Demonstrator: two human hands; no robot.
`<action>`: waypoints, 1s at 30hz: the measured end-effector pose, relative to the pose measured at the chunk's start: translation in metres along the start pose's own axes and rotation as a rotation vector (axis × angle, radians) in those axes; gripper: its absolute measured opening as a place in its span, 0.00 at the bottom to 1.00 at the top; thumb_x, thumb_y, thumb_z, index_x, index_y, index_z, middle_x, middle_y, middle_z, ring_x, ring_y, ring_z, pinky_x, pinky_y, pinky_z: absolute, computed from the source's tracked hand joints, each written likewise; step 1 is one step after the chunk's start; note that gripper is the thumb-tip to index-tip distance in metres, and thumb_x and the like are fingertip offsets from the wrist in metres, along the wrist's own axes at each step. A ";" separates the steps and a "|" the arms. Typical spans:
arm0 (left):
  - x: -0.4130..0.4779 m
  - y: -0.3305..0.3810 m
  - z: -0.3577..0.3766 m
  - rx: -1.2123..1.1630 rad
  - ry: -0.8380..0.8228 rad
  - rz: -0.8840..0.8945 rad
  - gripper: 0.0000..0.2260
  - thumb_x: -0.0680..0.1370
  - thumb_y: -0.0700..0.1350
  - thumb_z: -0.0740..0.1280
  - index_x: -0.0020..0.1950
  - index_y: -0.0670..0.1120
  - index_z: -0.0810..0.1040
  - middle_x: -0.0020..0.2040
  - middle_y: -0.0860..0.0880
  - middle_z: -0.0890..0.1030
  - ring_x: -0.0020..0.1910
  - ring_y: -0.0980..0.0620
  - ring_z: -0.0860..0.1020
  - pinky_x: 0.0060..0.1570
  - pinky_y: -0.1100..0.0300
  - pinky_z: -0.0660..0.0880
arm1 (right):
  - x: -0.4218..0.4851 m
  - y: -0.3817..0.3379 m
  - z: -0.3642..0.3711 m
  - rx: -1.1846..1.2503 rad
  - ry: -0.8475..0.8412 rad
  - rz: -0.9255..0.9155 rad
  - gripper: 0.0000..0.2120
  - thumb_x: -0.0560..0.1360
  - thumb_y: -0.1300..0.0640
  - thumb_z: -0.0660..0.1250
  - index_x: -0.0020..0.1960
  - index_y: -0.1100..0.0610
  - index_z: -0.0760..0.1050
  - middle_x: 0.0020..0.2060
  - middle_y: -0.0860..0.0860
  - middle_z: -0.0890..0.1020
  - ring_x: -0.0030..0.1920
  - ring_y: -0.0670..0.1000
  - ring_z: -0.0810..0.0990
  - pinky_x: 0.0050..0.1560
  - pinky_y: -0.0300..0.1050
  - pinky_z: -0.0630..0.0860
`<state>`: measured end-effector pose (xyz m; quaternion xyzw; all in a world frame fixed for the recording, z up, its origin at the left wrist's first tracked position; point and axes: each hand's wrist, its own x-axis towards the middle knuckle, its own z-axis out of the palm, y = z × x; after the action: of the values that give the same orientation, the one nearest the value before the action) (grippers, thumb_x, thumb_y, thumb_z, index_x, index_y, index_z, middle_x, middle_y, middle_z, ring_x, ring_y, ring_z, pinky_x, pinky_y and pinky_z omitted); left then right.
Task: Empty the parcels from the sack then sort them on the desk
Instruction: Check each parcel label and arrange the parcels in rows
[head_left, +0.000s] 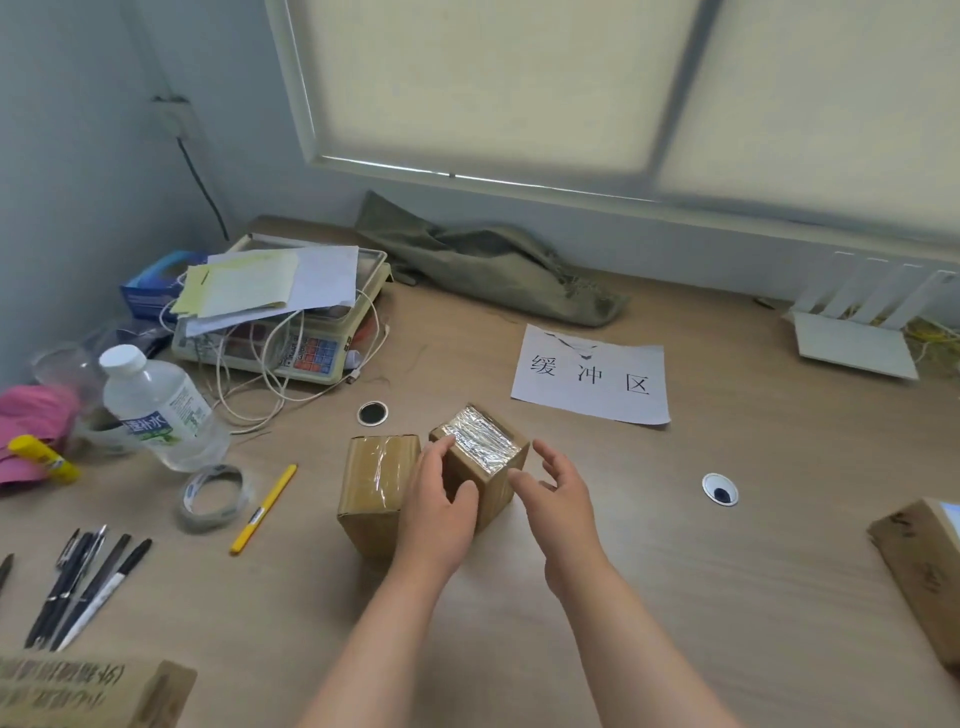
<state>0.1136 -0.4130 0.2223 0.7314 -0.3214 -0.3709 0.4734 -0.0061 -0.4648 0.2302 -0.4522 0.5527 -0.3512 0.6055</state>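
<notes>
— Forearms (384, 649) cross the near edge. Hands?
— The left hand (436, 501) grips the shiny parcel (485, 444), fingers curled round its near corner; the right hand (561, 501) is spread just beside it.
— How many parcels?
— Four: that one, a plain parcel (371, 483) just left of it on the desk (675, 597), an edge parcel (924, 564) cut off at right, a corner parcel (88, 696) near-left. One sack (498, 265) lies at the back.
— Room?
— Bare wood to the right; pens (88, 582) and a bottle (156, 405) crowd the left.

At the centre of your frame you see the left parcel (376, 488) plain brown, the right parcel (485, 462) brown with a silvery top. Upper centre, the sack (493, 265) is olive green.
</notes>
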 end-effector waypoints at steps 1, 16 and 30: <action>0.006 -0.001 0.001 0.053 0.003 0.033 0.26 0.75 0.42 0.61 0.73 0.56 0.67 0.69 0.49 0.74 0.68 0.43 0.72 0.71 0.44 0.70 | 0.006 0.003 0.005 -0.044 0.019 -0.013 0.25 0.74 0.57 0.71 0.69 0.42 0.71 0.65 0.45 0.73 0.66 0.47 0.70 0.61 0.45 0.71; 0.026 -0.001 0.005 0.115 -0.019 -0.065 0.30 0.73 0.29 0.58 0.73 0.48 0.70 0.66 0.52 0.64 0.62 0.55 0.67 0.64 0.67 0.61 | 0.029 0.044 0.007 -0.194 0.017 -0.198 0.34 0.63 0.66 0.74 0.64 0.43 0.71 0.63 0.41 0.75 0.59 0.24 0.68 0.62 0.27 0.67; -0.099 0.024 0.044 -0.380 -0.268 -0.027 0.19 0.81 0.40 0.66 0.67 0.59 0.76 0.62 0.55 0.83 0.61 0.55 0.81 0.58 0.56 0.77 | -0.068 0.000 -0.121 0.286 0.066 -0.041 0.27 0.64 0.49 0.78 0.61 0.51 0.76 0.58 0.56 0.81 0.53 0.58 0.85 0.48 0.56 0.84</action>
<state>0.0229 -0.3601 0.2558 0.5775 -0.2960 -0.5251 0.5506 -0.1349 -0.4212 0.2567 -0.3605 0.5072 -0.4535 0.6380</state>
